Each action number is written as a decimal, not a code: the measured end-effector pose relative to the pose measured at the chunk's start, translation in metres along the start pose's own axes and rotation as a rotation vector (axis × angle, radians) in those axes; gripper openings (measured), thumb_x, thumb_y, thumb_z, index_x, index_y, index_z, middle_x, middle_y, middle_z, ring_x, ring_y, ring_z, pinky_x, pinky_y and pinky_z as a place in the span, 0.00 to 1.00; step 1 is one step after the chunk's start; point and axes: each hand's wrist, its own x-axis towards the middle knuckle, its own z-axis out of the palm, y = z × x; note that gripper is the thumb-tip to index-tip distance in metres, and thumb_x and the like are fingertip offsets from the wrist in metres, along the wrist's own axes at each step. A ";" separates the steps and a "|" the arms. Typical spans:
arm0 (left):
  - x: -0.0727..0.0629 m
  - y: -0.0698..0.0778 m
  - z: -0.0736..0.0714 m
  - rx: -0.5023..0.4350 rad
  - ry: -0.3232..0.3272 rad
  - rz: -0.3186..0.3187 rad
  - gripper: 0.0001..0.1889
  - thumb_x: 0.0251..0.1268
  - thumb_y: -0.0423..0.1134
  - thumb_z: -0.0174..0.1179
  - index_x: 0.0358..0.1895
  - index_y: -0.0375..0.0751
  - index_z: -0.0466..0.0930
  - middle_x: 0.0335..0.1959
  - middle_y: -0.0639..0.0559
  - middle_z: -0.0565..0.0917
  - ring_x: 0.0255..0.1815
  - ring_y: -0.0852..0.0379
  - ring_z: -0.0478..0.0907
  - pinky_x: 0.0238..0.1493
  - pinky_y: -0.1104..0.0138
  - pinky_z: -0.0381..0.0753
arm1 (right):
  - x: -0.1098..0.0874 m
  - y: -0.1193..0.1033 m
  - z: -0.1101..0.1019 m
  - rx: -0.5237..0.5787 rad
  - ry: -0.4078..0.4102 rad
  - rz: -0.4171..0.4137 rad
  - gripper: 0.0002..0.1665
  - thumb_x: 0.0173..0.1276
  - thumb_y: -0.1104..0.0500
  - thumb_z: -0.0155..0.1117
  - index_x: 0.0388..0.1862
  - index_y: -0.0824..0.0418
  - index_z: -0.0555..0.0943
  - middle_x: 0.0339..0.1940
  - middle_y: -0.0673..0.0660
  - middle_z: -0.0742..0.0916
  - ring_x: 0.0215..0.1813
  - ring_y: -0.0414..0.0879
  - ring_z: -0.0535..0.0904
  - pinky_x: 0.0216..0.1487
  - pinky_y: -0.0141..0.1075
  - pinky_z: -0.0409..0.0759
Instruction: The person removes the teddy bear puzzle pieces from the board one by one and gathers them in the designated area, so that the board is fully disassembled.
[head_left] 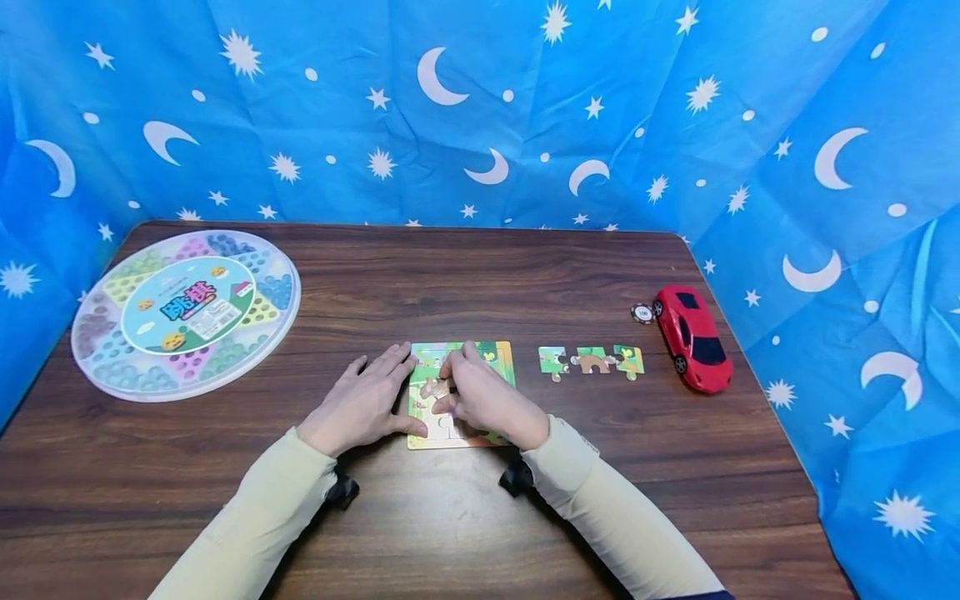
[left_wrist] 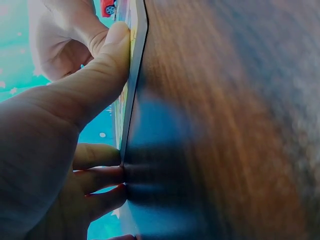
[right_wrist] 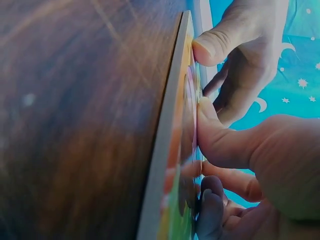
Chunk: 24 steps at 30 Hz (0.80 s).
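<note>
A square jigsaw puzzle board (head_left: 504, 357) with a green and orange border lies in the middle of the table. My left hand (head_left: 363, 400) lies flat along its left side, fingers stretched out. In the left wrist view, that thumb (left_wrist: 112, 55) presses on the board's near edge and the fingertips meet its side. My right hand (head_left: 487, 396) bends over the board, its thumb and index finger at a puzzle piece mostly hidden under the hand. Close to the board's face is the right thumb (right_wrist: 212, 132). A brown bear piece (head_left: 433, 388) shows beside the fingers.
Right of the board lie three loose puzzle pieces (head_left: 592, 361) in a row. Beyond them are a poker chip (head_left: 642, 313) and a red toy car (head_left: 693, 337). A round Chinese checkers box (head_left: 187, 312) occupies the left. Blue star-patterned cloth (head_left: 480, 108) hangs behind the table.
</note>
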 end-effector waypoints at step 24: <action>0.000 0.000 0.001 -0.009 -0.007 -0.003 0.53 0.51 0.70 0.61 0.73 0.34 0.61 0.75 0.38 0.57 0.76 0.44 0.54 0.66 0.39 0.58 | -0.004 -0.007 0.000 -0.150 0.145 -0.050 0.22 0.56 0.48 0.74 0.39 0.58 0.75 0.34 0.50 0.71 0.37 0.46 0.66 0.37 0.36 0.70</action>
